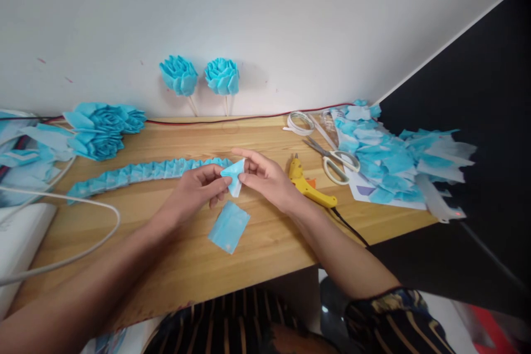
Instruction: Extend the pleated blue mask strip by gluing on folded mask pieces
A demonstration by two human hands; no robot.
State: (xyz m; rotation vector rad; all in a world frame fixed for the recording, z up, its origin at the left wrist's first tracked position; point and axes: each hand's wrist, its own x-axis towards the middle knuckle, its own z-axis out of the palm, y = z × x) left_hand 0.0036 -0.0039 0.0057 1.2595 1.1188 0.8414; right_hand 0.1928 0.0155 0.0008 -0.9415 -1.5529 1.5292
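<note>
Between my two hands is a small piece of blue paper (234, 176), folded to a point at its lower end. My left hand (203, 185) pinches its left corner between thumb and fingers. On the other side, my right hand (265, 177) pinches the right edge, with its index finger stretched out. A flat blue paper rectangle (229, 227) lies on the table just below the hands. Behind them runs a long strip of pleated blue paper (141, 174), its right end partly hidden by my left hand.
A yellow glue gun (309, 185) and scissors (334, 160) lie to the right, near a tape roll (300, 123) and a pile of blue paper pieces (377, 155). Two paper flowers on sticks (180, 76) lean against the wall. More paper flowers (103, 127) and a white cable (112, 218) are left.
</note>
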